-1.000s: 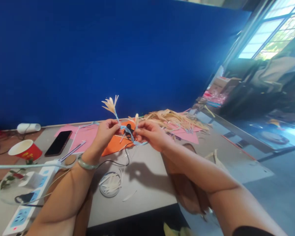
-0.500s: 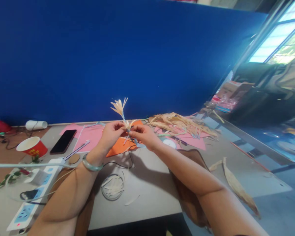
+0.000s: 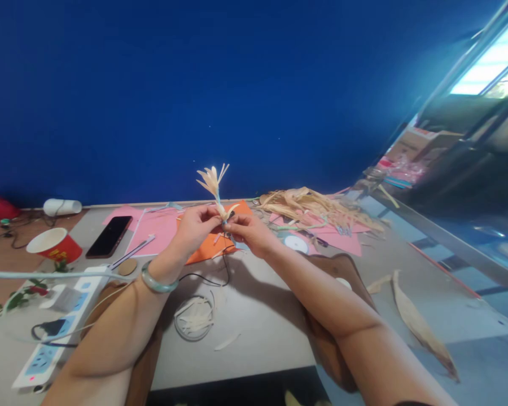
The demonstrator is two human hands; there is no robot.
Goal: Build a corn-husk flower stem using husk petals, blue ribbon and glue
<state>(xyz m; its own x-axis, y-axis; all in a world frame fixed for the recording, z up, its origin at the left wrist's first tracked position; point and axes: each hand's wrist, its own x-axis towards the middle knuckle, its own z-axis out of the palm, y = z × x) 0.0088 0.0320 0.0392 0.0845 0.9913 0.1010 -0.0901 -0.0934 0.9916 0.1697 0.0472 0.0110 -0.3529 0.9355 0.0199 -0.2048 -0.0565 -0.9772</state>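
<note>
Between my two hands, a pale flower of dried husk strips stands upright on a thin bluish stem, with more pale petals lower down by my fingers. My left hand, a jade-coloured bangle on its wrist, pinches the stem from the left. From the right, my right hand pinches it just below the lower petals. The fingertips hide the exact gripping spot. Behind and under the hands lies an orange sheet. Nearer me, a round dish holds cut pale strips, with one loose strip beside it.
A heap of dried husks covers pink paper at the back right. To the left are a black phone, a red paper cup and a power strip with cords. A long dry husk lies at the right.
The flower has turned slightly and sits a little further right in view. Both hands keep their pinch. The view has shifted slightly, showing the right-hand objects further right.
</note>
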